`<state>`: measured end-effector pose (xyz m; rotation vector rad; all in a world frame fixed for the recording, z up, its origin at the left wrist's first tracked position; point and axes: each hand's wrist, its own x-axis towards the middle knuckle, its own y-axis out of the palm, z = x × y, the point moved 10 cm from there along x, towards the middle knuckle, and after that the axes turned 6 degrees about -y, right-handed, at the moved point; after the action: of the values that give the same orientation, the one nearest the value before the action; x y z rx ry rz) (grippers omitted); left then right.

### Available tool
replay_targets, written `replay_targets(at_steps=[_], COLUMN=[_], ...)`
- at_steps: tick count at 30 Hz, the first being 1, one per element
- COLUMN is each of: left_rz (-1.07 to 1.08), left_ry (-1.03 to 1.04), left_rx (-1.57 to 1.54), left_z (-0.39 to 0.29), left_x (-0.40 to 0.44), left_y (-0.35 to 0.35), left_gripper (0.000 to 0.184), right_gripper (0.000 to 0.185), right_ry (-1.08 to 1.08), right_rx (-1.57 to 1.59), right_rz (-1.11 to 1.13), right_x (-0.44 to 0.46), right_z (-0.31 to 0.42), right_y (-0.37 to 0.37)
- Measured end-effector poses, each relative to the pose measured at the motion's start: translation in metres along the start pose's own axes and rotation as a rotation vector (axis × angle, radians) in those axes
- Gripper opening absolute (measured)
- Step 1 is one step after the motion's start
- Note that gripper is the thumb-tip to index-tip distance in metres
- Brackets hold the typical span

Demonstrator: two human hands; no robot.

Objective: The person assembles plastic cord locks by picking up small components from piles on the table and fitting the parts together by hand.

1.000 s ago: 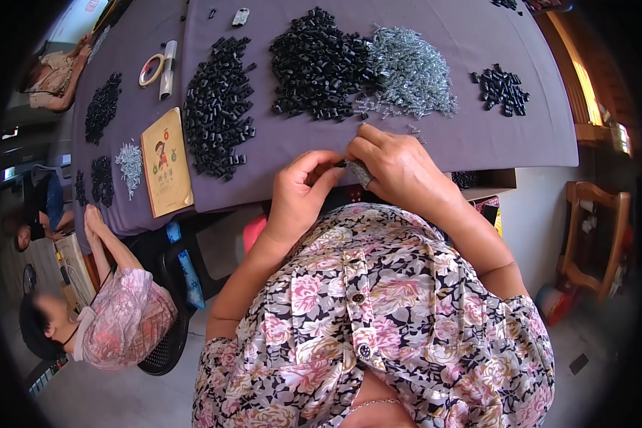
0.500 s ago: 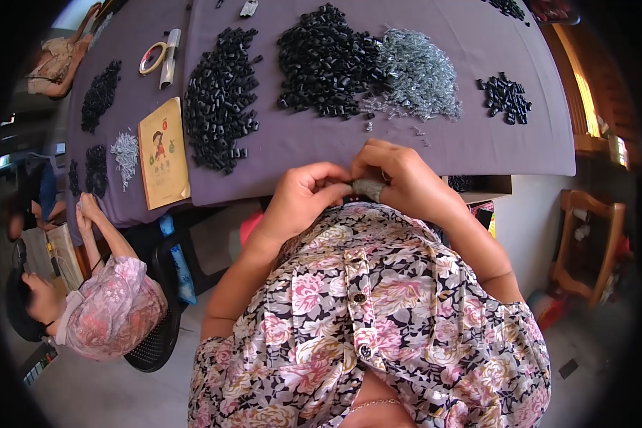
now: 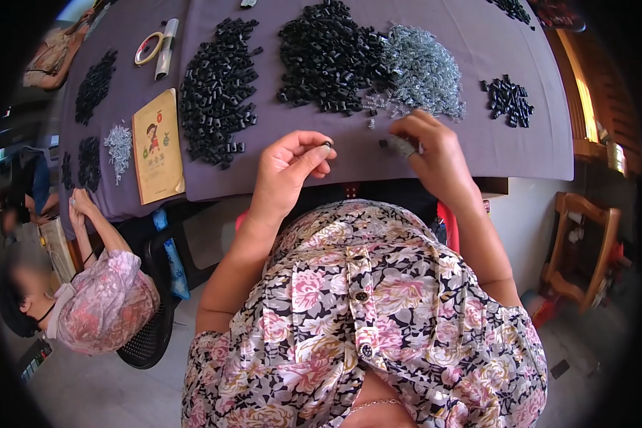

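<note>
Black cylindrical piece [image 3: 327, 145] sits pinched between thumb and fingers of the left hand [image 3: 289, 164], mid-frame, at the fingertips on the hand's right side. Only its dark end shows; the rest is hidden by the thumb. Right hand [image 3: 441, 153], right of centre, fingers curled, grey finger wrap [image 3: 404, 148] on one digit; a dark bit [image 3: 383, 143] shows at the tip of that digit. Cannot tell whether this hand grips the bit or it lies behind.

Spring pile [image 3: 422, 75] just above the right hand, upper right of centre, a few loose springs [image 3: 372, 123] at its lower left edge. Large black-piece pile [image 3: 328, 60] touches the spring pile on its left; another black-piece pile [image 3: 217, 93] farther left, smaller cluster [image 3: 508, 102] at right. All on the cloth-covered bench [image 3: 521, 153]. Yellow booklet [image 3: 157, 153] left of the left hand, well apart.

Versus half a second ago: hands were together low at centre, fingertips meeting; now apart, with a clear gap. Left hand has shifted left and up, right hand right and up, nearer the springs. Black piece now visible at the left fingertips. Piles look the same, only slightly shifted with the view.
</note>
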<state>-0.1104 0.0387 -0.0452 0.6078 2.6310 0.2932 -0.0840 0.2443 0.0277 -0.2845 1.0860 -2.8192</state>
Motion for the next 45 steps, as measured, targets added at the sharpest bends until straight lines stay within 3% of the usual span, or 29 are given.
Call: replay_targets(at_steps=[9,15,18,24,31,37,45], left_rz=[-0.011,0.002,0.007,-0.002,0.007,-0.022,-0.025], left_ry=[-0.015,-0.014,-0.011,-0.037,-0.012,-0.011,0.004], left_rx=[0.039,0.045,0.044,0.115,0.089,0.053,0.035], left_z=[-0.001,-0.001,-0.001,0.003,0.005,-0.007,-0.021], left_x=[0.000,0.001,0.001,-0.001,-0.005,-0.014,-0.021], left_y=[0.000,0.001,0.001,0.012,0.022,0.021,0.020], left_gripper=[0.016,0.017,0.017,0.018,0.017,0.017,0.017], right_gripper=[0.037,0.039,0.037,0.015,0.017,0.023,0.025], right_ry=[-0.020,-0.088,-0.112,0.270,0.277,0.309,0.264], right_rx=[-0.289,-0.254,0.006,0.949,0.999,1.666,1.835], right_rz=[0.185,0.149,0.135,0.115,0.184,0.183,0.225], right_x=[0.006,0.007,0.003,-0.002,0.004,-0.001,-0.005], right_z=[0.012,0.019,0.022,-0.003,0.002,0.002,0.005], right_y=[0.031,0.029,0.022,0.044,0.080,0.086,0.083])
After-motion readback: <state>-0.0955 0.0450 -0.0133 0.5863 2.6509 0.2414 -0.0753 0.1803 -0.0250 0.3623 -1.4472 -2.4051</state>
